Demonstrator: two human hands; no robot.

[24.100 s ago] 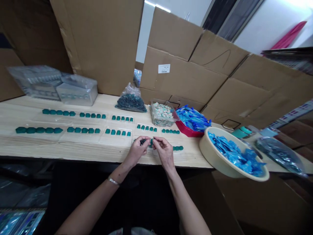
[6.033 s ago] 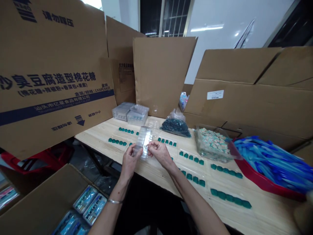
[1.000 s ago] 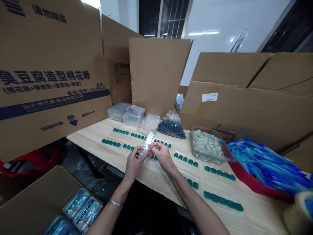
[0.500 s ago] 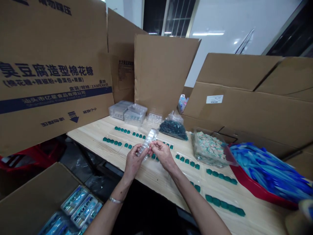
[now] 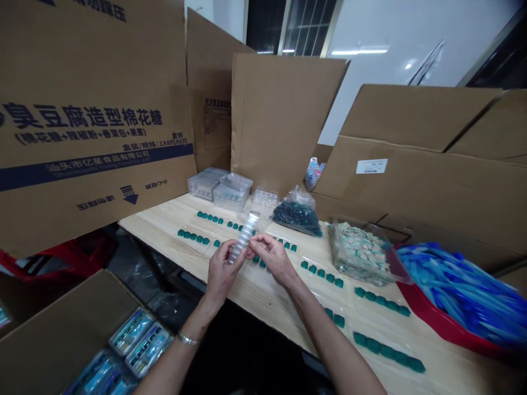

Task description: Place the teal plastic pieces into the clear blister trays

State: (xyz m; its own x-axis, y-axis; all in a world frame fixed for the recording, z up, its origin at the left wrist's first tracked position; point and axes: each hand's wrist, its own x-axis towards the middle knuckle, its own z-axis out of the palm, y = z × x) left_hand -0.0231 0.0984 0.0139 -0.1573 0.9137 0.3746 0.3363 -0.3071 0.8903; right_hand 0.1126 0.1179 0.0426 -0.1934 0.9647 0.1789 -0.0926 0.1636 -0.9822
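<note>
Over the middle of the table, my left hand [image 5: 223,270] is closed round the lower end of a narrow clear plastic tray [image 5: 246,237] with a row of ridged compartments. The tray is tilted, its far end pointing up and away. My right hand [image 5: 272,258] pinches at the tray's right edge, thumb and fingertips together; whether something small is between them I cannot make out. Beneath and around both hands, rows of dark green pieces [image 5: 321,273] in clear trays lie on the wooden table [image 5: 263,312].
Behind the hands stand clear plastic boxes [image 5: 233,190] and a bag of dark green pieces [image 5: 297,214]. At right are a clear bin of pale pieces [image 5: 362,249] and a red basin [image 5: 432,318] of blue packets. Cardboard boxes [image 5: 284,118] wall the back. An open carton [image 5: 74,323] holds packed boxes lower left.
The tray has turned a little more upright in my left hand. My right fingertips stay at its edge. The whole view has shifted slightly, so the table things sit further right.
</note>
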